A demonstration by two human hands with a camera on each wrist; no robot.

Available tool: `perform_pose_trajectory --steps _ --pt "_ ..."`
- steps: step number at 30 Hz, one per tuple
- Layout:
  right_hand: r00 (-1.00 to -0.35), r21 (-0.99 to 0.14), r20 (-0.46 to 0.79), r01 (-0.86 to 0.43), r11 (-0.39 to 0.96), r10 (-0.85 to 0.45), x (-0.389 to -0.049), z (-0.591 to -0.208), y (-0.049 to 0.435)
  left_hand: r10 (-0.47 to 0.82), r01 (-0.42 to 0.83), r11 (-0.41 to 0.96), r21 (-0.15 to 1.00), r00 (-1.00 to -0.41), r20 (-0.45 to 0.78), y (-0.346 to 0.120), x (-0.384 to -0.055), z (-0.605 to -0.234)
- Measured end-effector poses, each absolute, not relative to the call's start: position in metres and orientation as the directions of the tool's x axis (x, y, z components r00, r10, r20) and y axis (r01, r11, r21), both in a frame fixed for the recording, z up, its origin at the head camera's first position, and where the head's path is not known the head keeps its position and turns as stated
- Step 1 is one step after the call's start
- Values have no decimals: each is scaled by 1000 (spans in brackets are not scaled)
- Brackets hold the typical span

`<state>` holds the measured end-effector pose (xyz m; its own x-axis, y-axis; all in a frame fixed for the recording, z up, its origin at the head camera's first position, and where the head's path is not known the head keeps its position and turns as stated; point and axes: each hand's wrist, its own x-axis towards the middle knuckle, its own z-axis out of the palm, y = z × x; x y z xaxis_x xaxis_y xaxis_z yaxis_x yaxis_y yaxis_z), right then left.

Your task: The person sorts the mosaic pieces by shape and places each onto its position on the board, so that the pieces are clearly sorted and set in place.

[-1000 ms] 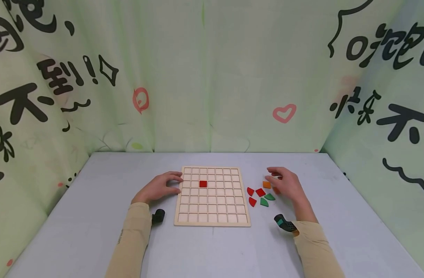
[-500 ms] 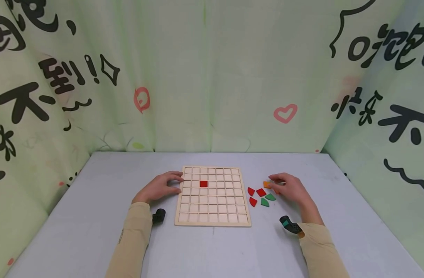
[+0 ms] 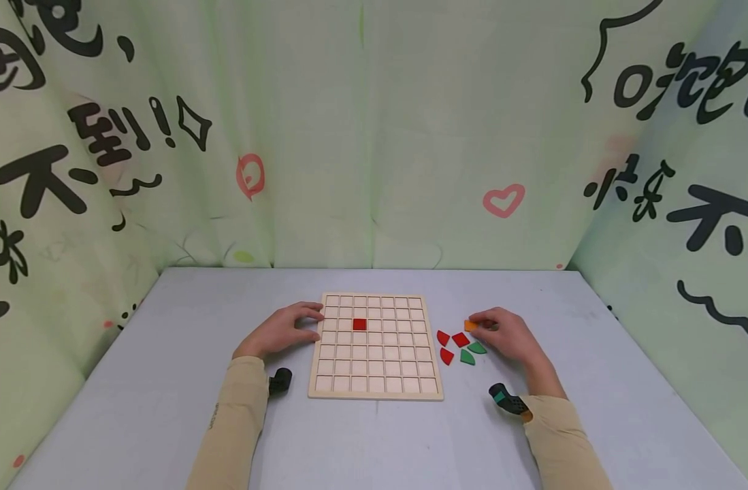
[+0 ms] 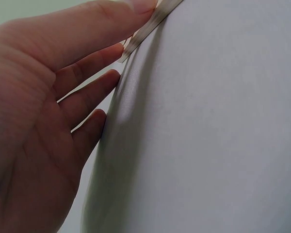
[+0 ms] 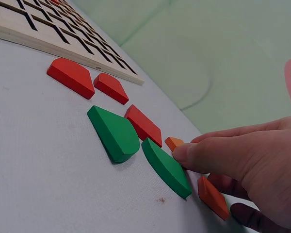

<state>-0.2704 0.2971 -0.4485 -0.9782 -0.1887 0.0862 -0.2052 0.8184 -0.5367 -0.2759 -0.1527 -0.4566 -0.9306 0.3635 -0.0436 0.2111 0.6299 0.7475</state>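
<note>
A pale wooden grid board [image 3: 374,393] lies on the table with one red square tile [image 3: 359,324] in a cell. Against its left edge rest the fingertips and thumb of my left hand [image 3: 280,329], the fingers loosely extended; the left wrist view shows that hand [image 4: 63,97] at the board's rim [image 4: 148,29]. Beyond the board's right side, my right hand [image 3: 507,333] pinches an orange square tile [image 3: 469,326] between thumb and finger. In the right wrist view, the orange tile [image 5: 173,142] is partly covered by the thumb, and a second orange piece [image 5: 213,198] stands under the hand.
Between board and right hand lie red quarter-round pieces [image 3: 446,356], a red square [image 3: 461,339] and green quarter-round pieces [image 3: 467,357]. The white table [image 3: 374,442] is enclosed by a pale green printed curtain [image 3: 374,136].
My right hand has drawn back a little and lowered, its fingers coming together on the orange square tile. The left hand has stayed at the board's edge.
</note>
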Motion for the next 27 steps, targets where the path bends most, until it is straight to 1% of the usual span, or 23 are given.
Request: perform_pose_trajectory --steps 8,22,27 --pt "-973 -509 118 -232 829 -200 -270 -448 293 366 216 629 747 -930 -40 -153 -275 -456" --pt "-977 -499 101 -212 840 -187 -271 -451 291 370 215 626 750 -928 -43 -155 -275 -457" --pt "-976 -498 113 -218 839 -187 -272 -452 291 371 217 626 749 -928 -41 -154 -276 -457"
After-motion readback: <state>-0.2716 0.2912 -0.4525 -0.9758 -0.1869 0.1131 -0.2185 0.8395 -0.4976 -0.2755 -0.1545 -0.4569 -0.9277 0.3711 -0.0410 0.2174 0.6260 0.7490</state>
